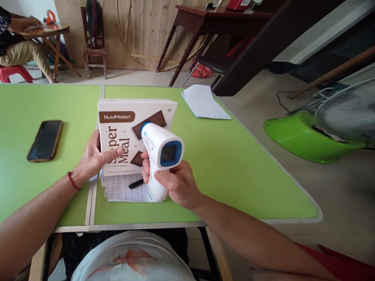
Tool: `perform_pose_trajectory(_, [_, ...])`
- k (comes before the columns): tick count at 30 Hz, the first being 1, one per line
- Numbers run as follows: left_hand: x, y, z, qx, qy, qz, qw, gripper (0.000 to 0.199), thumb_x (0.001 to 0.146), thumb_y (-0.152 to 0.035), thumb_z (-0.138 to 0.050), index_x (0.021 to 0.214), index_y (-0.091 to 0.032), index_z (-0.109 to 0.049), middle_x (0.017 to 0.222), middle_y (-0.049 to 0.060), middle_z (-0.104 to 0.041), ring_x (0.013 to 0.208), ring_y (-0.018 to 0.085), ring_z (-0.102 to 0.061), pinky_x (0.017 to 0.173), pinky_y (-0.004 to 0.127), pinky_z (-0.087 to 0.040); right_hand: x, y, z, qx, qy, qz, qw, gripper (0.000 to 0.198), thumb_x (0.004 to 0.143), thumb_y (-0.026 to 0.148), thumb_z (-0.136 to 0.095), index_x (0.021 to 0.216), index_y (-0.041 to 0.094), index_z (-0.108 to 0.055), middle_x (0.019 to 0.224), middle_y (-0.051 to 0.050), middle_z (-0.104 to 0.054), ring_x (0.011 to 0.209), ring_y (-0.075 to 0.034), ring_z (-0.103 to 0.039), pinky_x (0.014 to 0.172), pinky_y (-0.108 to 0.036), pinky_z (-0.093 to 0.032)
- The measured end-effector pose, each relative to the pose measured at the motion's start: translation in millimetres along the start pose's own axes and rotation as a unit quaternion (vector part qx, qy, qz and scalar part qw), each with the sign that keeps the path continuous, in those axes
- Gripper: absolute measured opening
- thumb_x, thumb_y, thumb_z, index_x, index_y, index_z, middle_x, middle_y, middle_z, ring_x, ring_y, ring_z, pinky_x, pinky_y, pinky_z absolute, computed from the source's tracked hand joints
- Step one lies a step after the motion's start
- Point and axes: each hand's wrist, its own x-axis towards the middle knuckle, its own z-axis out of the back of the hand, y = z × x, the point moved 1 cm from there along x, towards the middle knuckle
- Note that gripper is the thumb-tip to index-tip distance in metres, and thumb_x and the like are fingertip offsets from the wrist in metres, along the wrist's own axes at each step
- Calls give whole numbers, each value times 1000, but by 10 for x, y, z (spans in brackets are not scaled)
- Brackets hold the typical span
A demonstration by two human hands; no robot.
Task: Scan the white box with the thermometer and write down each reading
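My left hand (98, 154) grips the left side of a white box (117, 134) with brown "NutriMotion" and "Meal" lettering, its thumb across the front. The box faces me above the green table. In my right hand (178, 181) is a white and blue infrared thermometer (158, 156), fingers wrapped round its handle. Its small dark screen points toward me, and its front end is close to the box's face; I cannot tell whether they touch. Beneath the box lie handwritten sheets (123, 191), partly hidden. A black pen (136, 184) rests on them, its right end behind my right hand.
A smartphone (45, 140) lies at the left on the green table (228, 175). Folded white paper (205, 101) is near the far edge. Beyond stand a dark wooden desk (199, 15), a chair with a fan (94, 23) and a seated person (20, 43). A green plastic object (307, 136) is at right.
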Motion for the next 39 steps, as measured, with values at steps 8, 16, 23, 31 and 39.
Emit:
perform_pose_trajectory(8, [-1,-26,11,13,2,0,1000,61,65,-38,-84,114,-18,-52,114,12,-65,101,33,-64,78,44,-54,2,-38,12,-21,-11,1,1000,25,74,37,-69,89,19,-60,68,1,-56,58,-14,-54,54,-32,-47])
perform_pose_trajectory(16, [-4,-28,20,13,4,-3,1000,60,65,-36,-85,113,-17,-53,112,12,-66,100,32,-65,76,41,-55,2,-38,13,-37,6,15,999,24,76,41,-66,86,19,-61,68,-1,-59,58,-14,-54,55,-33,-47])
perform_pose_trajectory(23, [-1,-44,19,16,8,0,1000,61,65,-37,-84,114,-17,-53,116,12,-65,100,31,-65,78,42,-55,0,-40,27,-45,12,27,999,19,78,37,-65,83,19,-61,67,0,-56,59,-14,-54,56,-33,-47])
perform_pose_trajectory(31, [-8,-50,19,14,27,-2,1000,60,69,-36,-82,117,-19,-52,118,12,-65,107,34,-63,79,43,-56,12,-60,29,-66,0,37,997,27,78,43,-66,89,19,-59,70,-1,-58,62,-15,-56,58,-34,-47])
perform_pose_trajectory(39, [9,-59,42,12,49,-7,999,56,70,-35,-81,117,-19,-54,118,11,-65,104,32,-64,79,41,-56,17,-91,27,-56,3,39,998,27,78,44,-67,87,19,-59,70,0,-58,61,-14,-55,57,-33,-47])
